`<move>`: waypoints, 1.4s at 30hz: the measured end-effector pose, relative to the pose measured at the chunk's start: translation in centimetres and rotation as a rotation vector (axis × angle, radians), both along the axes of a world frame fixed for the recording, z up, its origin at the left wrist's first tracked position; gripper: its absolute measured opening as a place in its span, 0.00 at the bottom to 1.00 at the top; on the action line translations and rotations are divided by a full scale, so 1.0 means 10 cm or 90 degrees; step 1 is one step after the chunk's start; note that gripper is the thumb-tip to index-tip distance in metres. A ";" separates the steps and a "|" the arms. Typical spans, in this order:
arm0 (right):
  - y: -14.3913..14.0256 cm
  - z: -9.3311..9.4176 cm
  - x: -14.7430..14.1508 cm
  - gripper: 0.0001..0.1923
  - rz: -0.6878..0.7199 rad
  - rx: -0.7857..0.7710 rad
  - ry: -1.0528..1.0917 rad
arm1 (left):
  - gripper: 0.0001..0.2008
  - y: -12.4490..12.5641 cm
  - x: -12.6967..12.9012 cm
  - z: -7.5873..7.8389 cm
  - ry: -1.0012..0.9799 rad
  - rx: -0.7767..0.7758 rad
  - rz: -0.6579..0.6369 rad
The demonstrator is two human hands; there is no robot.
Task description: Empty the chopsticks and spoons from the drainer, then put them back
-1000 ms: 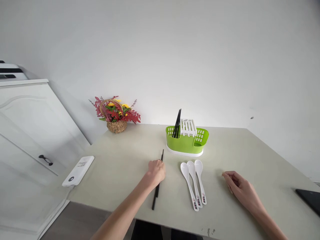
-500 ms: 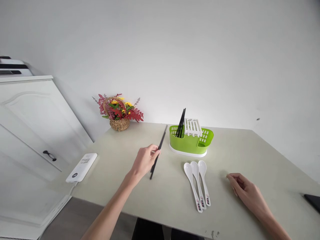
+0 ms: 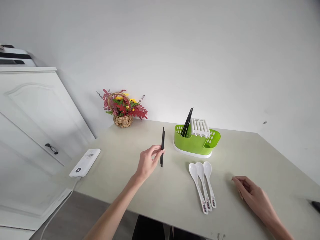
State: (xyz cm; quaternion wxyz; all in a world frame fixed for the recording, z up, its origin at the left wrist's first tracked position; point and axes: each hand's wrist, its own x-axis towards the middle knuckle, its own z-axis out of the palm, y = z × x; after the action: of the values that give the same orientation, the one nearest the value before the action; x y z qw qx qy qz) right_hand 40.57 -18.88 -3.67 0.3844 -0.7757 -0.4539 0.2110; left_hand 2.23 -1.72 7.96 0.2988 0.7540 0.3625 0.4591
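Pinched in my left hand [image 3: 149, 161] is a pair of black chopsticks [image 3: 162, 140], held nearly upright over the table, left of the green cutlery holder [image 3: 190, 143]. Other black chopsticks [image 3: 187, 123] lean in the holder's left compartment, and a white slotted rack [image 3: 200, 127] sits over its middle. In front of the holder, three white spoons [image 3: 205, 186] lie side by side, bowls pointing away from me. My right hand [image 3: 252, 195] rests on the table to the right of the spoons, fingers curled; whether anything is inside them is hidden.
A wicker basket of artificial flowers [image 3: 123, 120] stands at the table's back left. Near the left edge lies a white power bank [image 3: 85, 162] with a cable hanging off. A dark object [image 3: 316, 205] sits at the right edge. A white cabinet [image 3: 30, 133] is beside the table.
My left hand has turned the chopsticks from a slant to nearly upright and brought them slightly up. The whole view has shifted a little. My right hand stays on the table.
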 end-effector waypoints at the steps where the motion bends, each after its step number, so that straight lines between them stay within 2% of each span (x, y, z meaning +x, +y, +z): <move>1: 0.00 -0.01 0.00 0.24 0.000 0.004 -0.002 | 0.12 0.00 0.00 -0.03 0.007 -0.005 -0.001; 5: 0.01 -0.04 0.02 0.24 0.001 0.016 -0.002 | 0.12 -0.01 -0.01 -0.15 0.023 -0.030 -0.008; 8: 0.00 -0.05 0.02 0.23 -0.004 0.016 0.000 | 0.13 -0.01 -0.02 -0.19 0.022 -0.040 -0.009; 11: 0.02 0.06 -0.06 0.24 -0.005 0.026 0.016 | 0.13 0.00 -0.01 -0.17 0.014 -0.045 -0.018; 14: 0.14 0.43 -0.32 0.23 0.041 0.062 0.019 | 0.13 -0.03 0.02 -0.13 0.017 -0.074 -0.036; 19: 0.49 1.46 -1.05 0.23 0.267 0.146 0.039 | 0.15 -0.21 0.13 -0.02 0.025 -0.126 -0.121; 21: 0.62 1.80 -1.30 0.23 0.316 0.178 0.006 | 0.15 -0.30 0.17 0.04 0.032 -0.153 -0.158; 23: 0.71 2.02 -1.48 0.23 0.353 0.194 -0.037 | 0.14 -0.38 0.20 0.09 0.032 -0.173 -0.188; 25: 0.77 2.13 -1.60 0.22 0.371 0.217 -0.076 | 0.13 -0.44 0.21 0.13 0.024 -0.180 -0.215; 30: 0.79 2.18 -1.69 0.28 0.336 0.258 -0.161 | 0.15 -0.43 0.21 0.09 0.012 -0.198 -0.240; 33: 0.82 2.28 -1.58 0.30 0.288 0.269 -0.159 | 0.17 -0.31 0.20 -0.05 0.013 -0.205 -0.269; 36: 0.90 2.52 -1.36 0.28 0.200 0.296 -0.110 | 0.19 -0.08 0.15 -0.26 0.006 -0.214 -0.290; 39: 1.05 2.80 -1.15 0.25 0.095 0.373 -0.089 | 0.23 0.17 0.08 -0.48 0.025 -0.231 -0.242; 42: 1.31 2.95 -1.03 0.24 0.029 0.395 -0.133 | 0.25 0.34 0.01 -0.62 0.000 -0.254 -0.164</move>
State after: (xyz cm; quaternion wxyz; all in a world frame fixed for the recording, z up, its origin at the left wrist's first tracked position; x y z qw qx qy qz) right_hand 30.24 -5.80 25.86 0.5487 -0.6290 -0.5506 -0.0096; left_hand 2.29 1.72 1.75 0.4983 0.7201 0.3467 0.3362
